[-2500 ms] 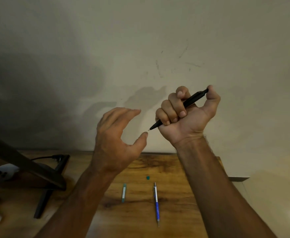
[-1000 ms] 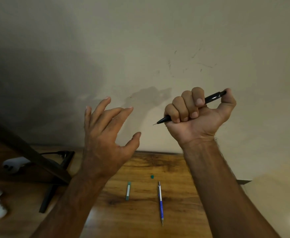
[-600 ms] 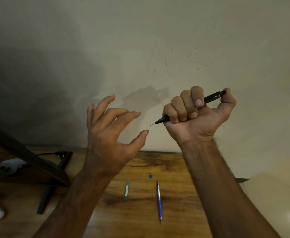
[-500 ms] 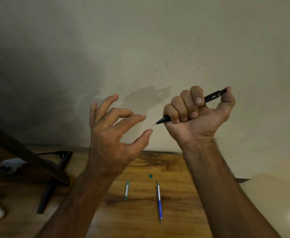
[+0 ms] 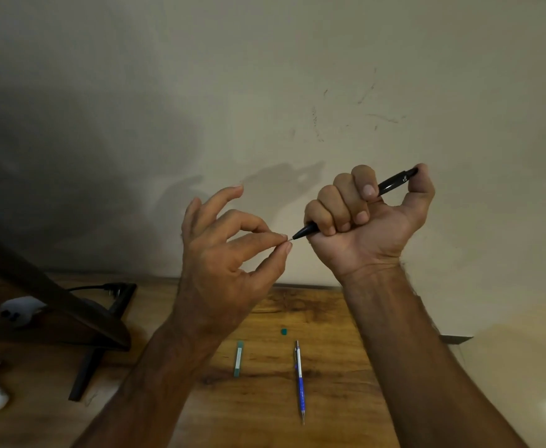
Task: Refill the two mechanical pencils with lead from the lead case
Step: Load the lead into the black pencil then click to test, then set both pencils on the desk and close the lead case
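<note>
Small white print on black pencil (image 5: pixel 394 181) is unreadable.

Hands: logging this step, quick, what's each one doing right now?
Left hand: thumb and forefinger pinched at the black pencil tip; whether they grip lead cannot be told.
Right hand: fist closed around the black pencil.

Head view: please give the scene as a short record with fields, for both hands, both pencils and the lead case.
right hand: fist closed around black pencil, thumb on its rear end, held in the air
left hand: thumb and forefinger pinched together at the black pencil's tip; lead too thin to confirm
blue pencil: lying on wooden table, untouched
lead case: on table, left of blue pencil
small green piece: on table, apart from both
</note>
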